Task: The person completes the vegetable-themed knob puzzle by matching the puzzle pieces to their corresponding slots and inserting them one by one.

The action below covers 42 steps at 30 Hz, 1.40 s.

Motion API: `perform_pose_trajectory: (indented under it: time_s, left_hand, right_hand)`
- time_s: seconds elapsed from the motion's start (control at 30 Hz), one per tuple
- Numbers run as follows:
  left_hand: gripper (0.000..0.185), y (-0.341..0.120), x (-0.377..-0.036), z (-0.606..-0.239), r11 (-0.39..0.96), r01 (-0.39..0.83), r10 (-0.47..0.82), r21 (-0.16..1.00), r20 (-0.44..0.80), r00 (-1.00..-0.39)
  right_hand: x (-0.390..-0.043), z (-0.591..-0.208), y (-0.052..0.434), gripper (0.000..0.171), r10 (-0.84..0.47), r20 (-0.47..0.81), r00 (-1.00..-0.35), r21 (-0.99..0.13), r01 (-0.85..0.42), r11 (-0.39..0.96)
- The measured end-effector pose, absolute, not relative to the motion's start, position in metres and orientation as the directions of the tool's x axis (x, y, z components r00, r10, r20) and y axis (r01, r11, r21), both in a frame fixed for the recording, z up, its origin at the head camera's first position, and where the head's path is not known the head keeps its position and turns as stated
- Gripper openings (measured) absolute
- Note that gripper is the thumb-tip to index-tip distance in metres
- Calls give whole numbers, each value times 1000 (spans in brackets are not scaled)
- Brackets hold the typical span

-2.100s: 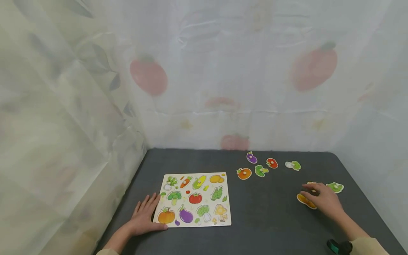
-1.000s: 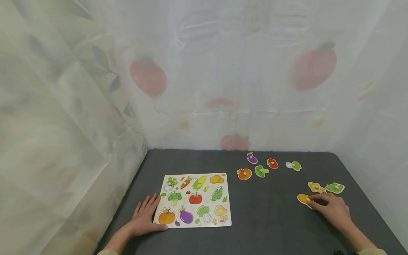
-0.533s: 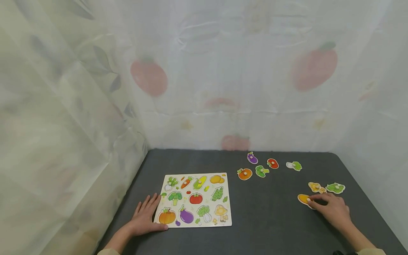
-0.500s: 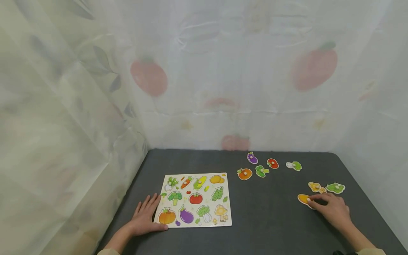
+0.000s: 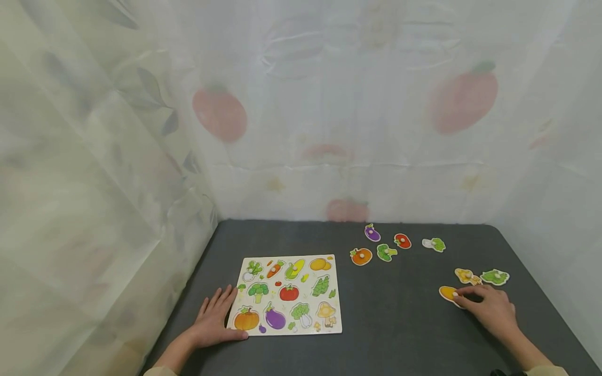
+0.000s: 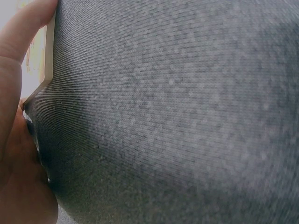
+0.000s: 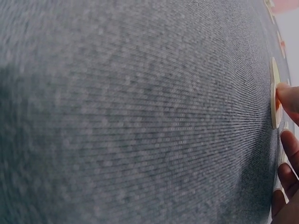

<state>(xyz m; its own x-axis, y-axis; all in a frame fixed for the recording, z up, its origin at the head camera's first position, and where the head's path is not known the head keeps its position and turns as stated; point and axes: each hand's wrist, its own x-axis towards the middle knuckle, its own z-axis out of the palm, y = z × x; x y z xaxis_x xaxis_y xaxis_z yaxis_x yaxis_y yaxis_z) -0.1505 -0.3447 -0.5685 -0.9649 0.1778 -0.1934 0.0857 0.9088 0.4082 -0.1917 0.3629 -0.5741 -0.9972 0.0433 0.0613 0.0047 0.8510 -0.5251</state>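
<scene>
Hands working apart: right (image 5: 489, 310) pinching light, stiff orange puzzle piece (image 5: 448, 293) by its knob, left (image 5: 213, 318) resting flat against puzzle board (image 5: 288, 293)

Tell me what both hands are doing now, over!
Left hand flat, steadying white wooden veggie puzzle board. Right hand pinching orange-yellow puzzle piece on grey table. Path clear.
</scene>
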Motion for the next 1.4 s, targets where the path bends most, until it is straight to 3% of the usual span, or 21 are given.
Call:
perform_pose_trajectory:
  time_s: [1.4]
  left_hand:
    - [128, -345, -150, -569, 904, 83, 179, 419, -196, -964]
  right_hand:
    - [-189, -575, 352, 35, 75, 154, -985, -503, -13, 864]
